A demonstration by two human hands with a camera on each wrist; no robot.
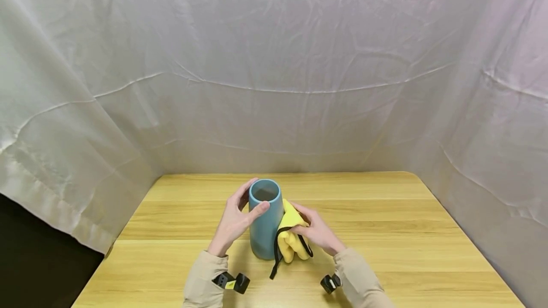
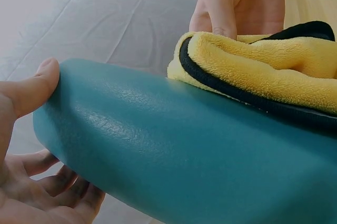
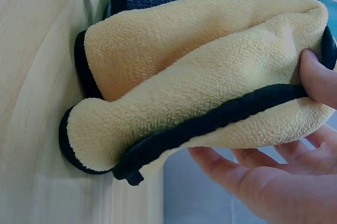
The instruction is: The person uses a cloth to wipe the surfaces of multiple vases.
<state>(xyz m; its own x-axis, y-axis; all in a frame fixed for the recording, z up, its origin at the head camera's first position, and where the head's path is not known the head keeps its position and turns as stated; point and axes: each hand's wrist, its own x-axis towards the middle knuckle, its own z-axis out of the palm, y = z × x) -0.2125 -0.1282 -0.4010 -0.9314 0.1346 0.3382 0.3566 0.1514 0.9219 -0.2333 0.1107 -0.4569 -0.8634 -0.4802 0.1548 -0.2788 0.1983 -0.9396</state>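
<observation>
A tall blue vase [image 1: 266, 227] with an open round top stands upright on the wooden table. My left hand [image 1: 233, 218] grips it near the rim, thumb on the near side and fingers round the far left side. Against the vase's right side, my right hand [image 1: 316, 230] holds a bunched yellow cloth [image 1: 293, 236] with black edging. In the right wrist view the thumb lies on top of the cloth [image 3: 210, 61] and the fingers are beneath it. The left wrist view shows the cloth [image 2: 263, 71] touching the vase wall [image 2: 174, 145].
The wooden table [image 1: 385, 232] reaches back to a grey-white fabric curtain [image 1: 274, 122], which also hangs at both sides. A dark area [image 1: 38, 255] lies beyond the table's left edge. Small black devices [image 1: 241, 283] are strapped at both wrists.
</observation>
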